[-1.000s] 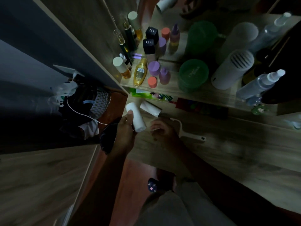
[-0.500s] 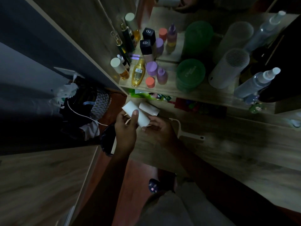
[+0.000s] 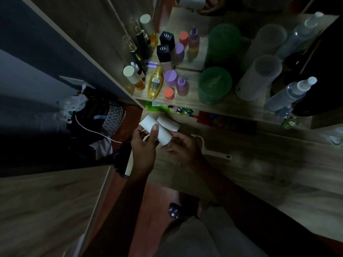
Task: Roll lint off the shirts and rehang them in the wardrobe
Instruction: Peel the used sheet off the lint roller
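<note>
Two white rolls sit close together in front of me. My left hand is wrapped around the near roll, with the thumb pressed on its side. My right hand pinches the low end of that same roll with its fingertips. The second roll lies just behind it on the wooden table, touching or almost touching the first; I cannot tell which. A white handle lies on the table just past my right hand, with its thin bent end near my fingers. No roll is on it.

Higher up, a shelf holds a yellow bottle, purple bottles, a green tub, a white round can and a clear spray bottle. It is dark here. I see no shirts in this view.
</note>
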`<state>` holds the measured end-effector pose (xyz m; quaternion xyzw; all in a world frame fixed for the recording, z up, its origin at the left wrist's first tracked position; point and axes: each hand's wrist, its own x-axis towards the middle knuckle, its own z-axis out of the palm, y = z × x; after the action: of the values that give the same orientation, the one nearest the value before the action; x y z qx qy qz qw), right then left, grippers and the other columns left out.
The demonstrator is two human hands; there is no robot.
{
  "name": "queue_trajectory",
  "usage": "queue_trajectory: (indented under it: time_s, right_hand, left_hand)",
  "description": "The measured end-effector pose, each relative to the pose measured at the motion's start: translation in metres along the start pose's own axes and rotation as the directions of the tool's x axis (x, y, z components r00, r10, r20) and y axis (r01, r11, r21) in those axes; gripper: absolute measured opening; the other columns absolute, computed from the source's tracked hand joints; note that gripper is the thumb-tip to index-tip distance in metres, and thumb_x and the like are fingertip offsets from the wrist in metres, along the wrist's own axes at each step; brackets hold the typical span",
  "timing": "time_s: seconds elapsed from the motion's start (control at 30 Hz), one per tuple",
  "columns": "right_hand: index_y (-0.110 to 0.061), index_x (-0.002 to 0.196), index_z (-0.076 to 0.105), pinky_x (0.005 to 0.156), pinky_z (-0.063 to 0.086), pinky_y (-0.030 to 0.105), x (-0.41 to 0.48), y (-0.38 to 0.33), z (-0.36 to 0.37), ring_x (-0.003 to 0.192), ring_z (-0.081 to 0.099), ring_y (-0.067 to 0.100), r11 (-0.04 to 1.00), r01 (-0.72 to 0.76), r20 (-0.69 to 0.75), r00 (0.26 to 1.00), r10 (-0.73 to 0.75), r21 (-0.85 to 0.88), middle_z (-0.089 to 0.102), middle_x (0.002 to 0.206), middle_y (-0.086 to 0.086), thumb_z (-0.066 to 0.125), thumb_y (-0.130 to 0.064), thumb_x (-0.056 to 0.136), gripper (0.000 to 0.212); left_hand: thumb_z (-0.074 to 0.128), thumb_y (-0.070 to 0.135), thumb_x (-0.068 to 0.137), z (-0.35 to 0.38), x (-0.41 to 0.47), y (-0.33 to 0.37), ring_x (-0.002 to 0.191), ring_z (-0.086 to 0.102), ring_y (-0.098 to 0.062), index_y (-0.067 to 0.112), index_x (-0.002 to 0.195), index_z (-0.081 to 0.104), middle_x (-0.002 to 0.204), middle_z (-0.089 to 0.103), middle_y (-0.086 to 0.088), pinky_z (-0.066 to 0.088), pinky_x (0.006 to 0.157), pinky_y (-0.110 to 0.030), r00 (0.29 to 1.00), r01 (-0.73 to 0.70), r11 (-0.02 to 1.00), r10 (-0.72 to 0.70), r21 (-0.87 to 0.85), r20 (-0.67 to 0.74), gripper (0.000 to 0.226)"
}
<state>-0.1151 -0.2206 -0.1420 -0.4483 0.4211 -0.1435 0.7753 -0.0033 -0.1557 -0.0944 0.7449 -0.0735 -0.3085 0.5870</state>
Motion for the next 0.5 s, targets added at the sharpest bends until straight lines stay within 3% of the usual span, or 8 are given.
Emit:
queue_trajectory:
  time_s: [0.07, 0.17, 0.37, 0.5]
  right_hand:
    - [-0.004, 0.126, 0.062, 0.065, 0.056, 0.019, -0.0001, -0.0008, -0.0002, 0.08, 0.073, 0.005, 1.0, -0.007, 0.001, 1.0, 0.007, 0.016, 0.073, 0.097, -0.001, 0.072, 0.002, 0.083, 0.045]
    - [-0.006, 0.125, 0.062, 0.066, 0.057, 0.02, 0.0005, -0.0028, 0.0008, 0.084, 0.073, 0.005, 1.0, 0.006, -0.007, 1.0, -0.005, 0.025, 0.071, 0.107, 0.002, 0.075, 0.003, 0.08, 0.047]
    - [-0.004, 0.125, 0.06, 0.063, 0.057, 0.023, 0.0023, -0.0042, 0.0053, 0.08, 0.076, 0.015, 0.998, 0.015, -0.017, 1.0, -0.013, 0.062, 0.069, 0.113, 0.013, 0.07, 0.009, 0.083, 0.045]
    - [-0.011, 0.118, 0.061, 0.064, 0.06, 0.026, 0.0004, -0.0032, 0.0089, 0.079, 0.076, 0.016, 0.998, 0.032, -0.052, 0.998, -0.029, 0.047, 0.069, 0.111, 0.006, 0.069, 0.01, 0.083, 0.042]
  left_hand:
    - [0.074, 0.034, 0.088, -0.0002, 0.0007, 0.001, 0.106, 0.068, -0.031, 0.0, 0.116, 0.057, 0.109, 0.065, -0.019, 0.06, 0.086, -0.046, 1.0, -0.006, 1.0, 0.006, 0.017, 0.014, 0.048]
    - [0.076, 0.047, 0.076, -0.0009, 0.0005, 0.0035, 0.102, 0.068, -0.026, 0.003, 0.115, 0.058, 0.106, 0.066, -0.013, 0.057, 0.089, -0.052, 0.999, -0.02, 0.999, 0.018, 0.048, 0.032, 0.061]
    - [0.076, 0.045, 0.077, -0.0024, 0.0008, 0.0062, 0.097, 0.068, -0.02, 0.007, 0.112, 0.057, 0.103, 0.065, -0.009, 0.054, 0.091, -0.062, 0.998, -0.028, 0.998, 0.026, 0.051, 0.053, 0.054]
    - [0.076, 0.042, 0.08, -0.0017, 0.0, 0.0077, 0.099, 0.069, -0.02, 0.003, 0.116, 0.055, 0.108, 0.066, -0.014, 0.055, 0.092, -0.061, 0.998, -0.03, 0.998, 0.027, 0.051, 0.06, 0.057]
